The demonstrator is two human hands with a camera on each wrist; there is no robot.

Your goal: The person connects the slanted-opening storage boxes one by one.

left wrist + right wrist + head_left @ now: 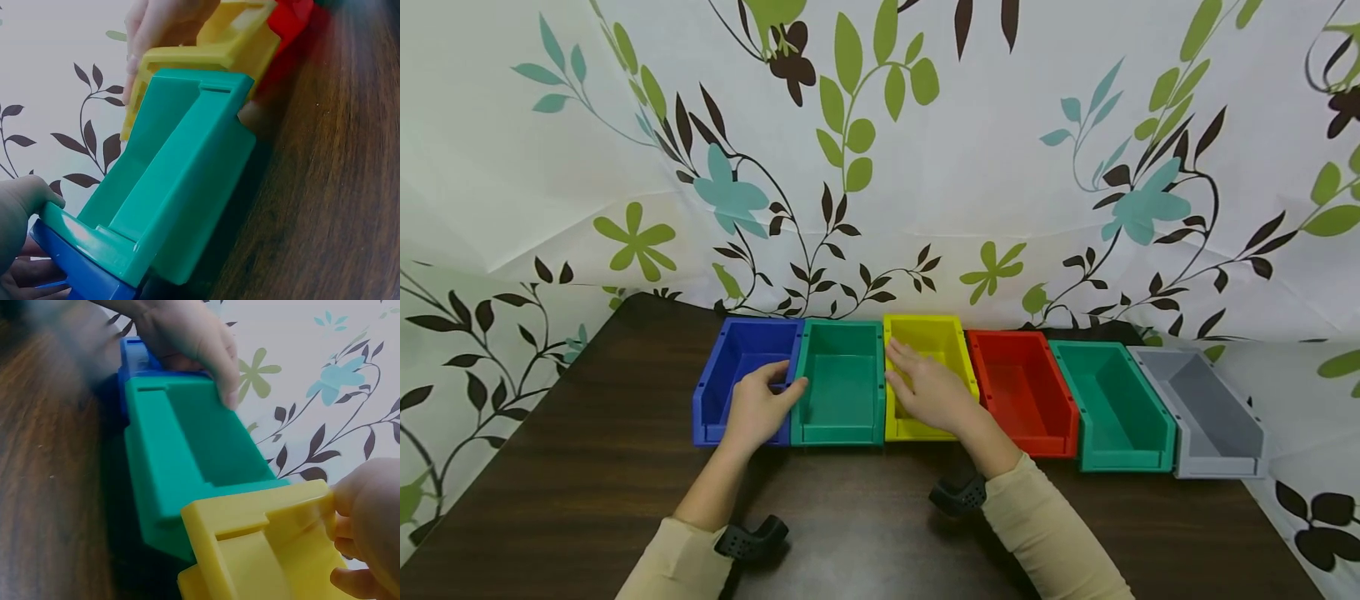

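My left hand (pixel 758 406) reaches over the blue bin (pixel 702 417). Its thumb lies across the rim of the neighbouring green bin (pixel 838 400), while the fingers are on the blue side. In the left wrist view it pinches the adjoining walls of both bins. My right hand (pixel 934 392) is over the yellow bin (pixel 917 429), fingers spread toward its left wall beside the green bin. These fingers look fairly straight and touch the yellow rim. Parts of the right fingertips are hidden in the right wrist view.
To the right in the same row stand a red bin (pixel 1026 400), another green bin (pixel 1108 408) and a grey bin (pixel 1210 408). The row sits on a dark wooden table (pixel 587 467), against a leaf-patterned backdrop (pixel 925 167).
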